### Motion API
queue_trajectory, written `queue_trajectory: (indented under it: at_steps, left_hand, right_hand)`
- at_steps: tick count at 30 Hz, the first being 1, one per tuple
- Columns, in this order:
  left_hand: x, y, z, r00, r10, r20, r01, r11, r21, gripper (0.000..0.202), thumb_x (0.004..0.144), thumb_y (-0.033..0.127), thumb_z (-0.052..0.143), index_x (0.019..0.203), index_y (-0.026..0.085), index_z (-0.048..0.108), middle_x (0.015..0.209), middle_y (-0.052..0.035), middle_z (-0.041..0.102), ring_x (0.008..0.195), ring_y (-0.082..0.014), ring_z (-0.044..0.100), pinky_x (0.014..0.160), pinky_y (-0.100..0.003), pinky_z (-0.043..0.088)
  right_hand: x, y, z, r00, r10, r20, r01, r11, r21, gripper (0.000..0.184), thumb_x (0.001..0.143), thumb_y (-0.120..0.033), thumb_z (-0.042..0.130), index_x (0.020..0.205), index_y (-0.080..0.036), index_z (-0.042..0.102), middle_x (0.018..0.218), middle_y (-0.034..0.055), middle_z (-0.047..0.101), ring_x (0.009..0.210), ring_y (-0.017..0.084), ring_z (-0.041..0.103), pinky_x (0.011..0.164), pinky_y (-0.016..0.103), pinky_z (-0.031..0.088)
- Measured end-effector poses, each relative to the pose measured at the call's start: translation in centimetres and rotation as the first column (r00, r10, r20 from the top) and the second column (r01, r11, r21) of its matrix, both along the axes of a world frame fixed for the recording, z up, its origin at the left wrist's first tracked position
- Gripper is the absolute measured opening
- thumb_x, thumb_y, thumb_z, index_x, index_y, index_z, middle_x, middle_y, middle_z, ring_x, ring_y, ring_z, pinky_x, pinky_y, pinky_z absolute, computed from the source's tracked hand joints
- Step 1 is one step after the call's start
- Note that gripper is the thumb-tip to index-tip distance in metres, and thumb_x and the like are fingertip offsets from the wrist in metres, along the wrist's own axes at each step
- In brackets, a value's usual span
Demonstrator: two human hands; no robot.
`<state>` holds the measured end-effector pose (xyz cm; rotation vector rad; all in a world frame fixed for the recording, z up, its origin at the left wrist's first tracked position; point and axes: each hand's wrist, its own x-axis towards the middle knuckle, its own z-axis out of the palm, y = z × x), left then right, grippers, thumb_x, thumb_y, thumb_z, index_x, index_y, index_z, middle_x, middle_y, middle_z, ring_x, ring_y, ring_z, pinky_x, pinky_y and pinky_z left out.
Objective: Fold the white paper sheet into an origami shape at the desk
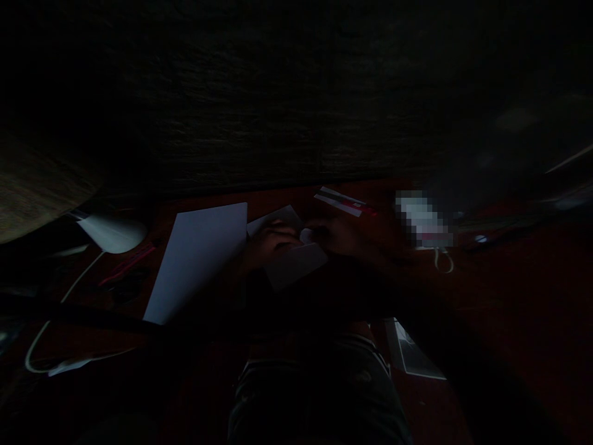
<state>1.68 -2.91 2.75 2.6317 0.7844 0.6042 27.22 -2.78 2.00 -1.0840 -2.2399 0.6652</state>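
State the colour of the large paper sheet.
The sheet looks white, dimmed bluish by the low light; head view.

The left hand (pixel 271 244) lies curled with knuckles up, its fingers (pixel 282 232) bent inward. The right hand (pixel 334 236) comes in from the right, just beside it, fingertips (pixel 315 230) turned toward the left hand. Both forearms (pixel 365 254) fade into shadow, too dark to make out.
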Motion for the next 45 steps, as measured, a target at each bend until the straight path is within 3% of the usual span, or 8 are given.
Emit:
queue_trajectory:
  at_steps: [9,17,23,27,34,40,45]
  left_hand:
    - [0.0,0.2,-0.3,1.0,-0.017,-0.002,0.017,0.999,0.036,0.019,0.101,0.021,0.061,0.102,0.023,0.08,0.104,-0.0047,0.076,0.101,-0.0214,0.065,0.095,-0.038,0.046]
    - [0.0,0.4,-0.8,0.999,0.027,0.029,-0.028,0.999,0.032,0.016,0.099,0.024,0.064,0.088,0.021,0.075,0.106,-0.0052,0.077,0.104,-0.0217,0.067,0.096,-0.04,0.049]
    - [0.0,0.5,-1.3,0.99,0.121,0.075,-0.123,0.992,0.028,0.01,0.096,0.031,0.07,0.095,0.02,0.07,0.104,-0.0059,0.076,0.101,-0.0229,0.069,0.095,-0.041,0.051]
    - [0.1,0.3,-1.0,0.985,0.155,0.081,-0.158,0.987,0.032,0.014,0.094,0.031,0.072,0.103,0.021,0.07,0.105,-0.0062,0.075,0.102,-0.0238,0.069,0.093,-0.04,0.051]
    - [0.7,0.2,-0.9,0.988,0.12,0.093,-0.124,0.992,0.036,0.004,0.093,0.024,0.068,0.095,0.021,0.069,0.104,-0.0059,0.075,0.101,-0.0233,0.069,0.092,-0.039,0.052]
    - [1.3,-0.7,-0.4,0.983,0.182,0.001,-0.182,0.981,0.068,0.014,0.092,0.023,0.068,0.106,0.02,0.067,0.109,-0.0074,0.074,0.106,-0.026,0.067,0.098,-0.043,0.051]
    - [1.6,-0.8,0.0,0.985,0.171,-0.022,-0.168,0.981,0.095,0.003,0.091,0.021,0.065,0.094,0.022,0.065,0.105,-0.0051,0.073,0.104,-0.0246,0.067,0.096,-0.041,0.051]
  right_hand:
    - [-0.2,0.3,-0.5,0.995,0.084,-0.046,-0.08,0.993,0.082,0.035,0.092,-0.009,0.064,0.113,-0.029,0.083,0.119,0.0062,0.08,0.107,0.023,0.074,0.092,0.037,0.055]
    - [0.0,0.5,-0.6,0.99,0.137,-0.018,-0.135,0.987,0.089,0.037,0.092,-0.007,0.063,0.114,-0.03,0.082,0.119,0.0061,0.078,0.111,0.023,0.072,0.095,0.038,0.054]
    - [-0.1,0.3,-0.2,0.989,0.147,-0.003,-0.147,0.986,0.075,0.036,0.093,-0.008,0.064,0.111,-0.031,0.083,0.119,0.0047,0.079,0.112,0.023,0.072,0.096,0.038,0.054]
    - [-0.1,0.3,-0.3,0.989,0.148,0.004,-0.148,0.987,0.068,0.036,0.092,-0.007,0.065,0.112,-0.03,0.083,0.12,0.0049,0.079,0.113,0.024,0.072,0.097,0.038,0.054]
    - [0.0,0.3,-0.1,0.983,0.182,-0.009,-0.181,0.981,0.072,0.038,0.091,-0.005,0.064,0.113,-0.03,0.082,0.123,0.0044,0.078,0.114,0.023,0.072,0.098,0.037,0.054]
    - [0.0,0.3,-0.1,0.979,0.205,-0.016,-0.203,0.976,0.081,0.036,0.087,-0.006,0.069,0.113,-0.028,0.081,0.123,0.0051,0.079,0.113,0.024,0.073,0.099,0.039,0.055]
    - [0.0,0.3,-0.3,0.984,0.176,-0.036,-0.174,0.983,0.052,0.034,0.087,-0.007,0.069,0.11,-0.027,0.081,0.117,0.0033,0.081,0.107,0.022,0.075,0.095,0.035,0.056]
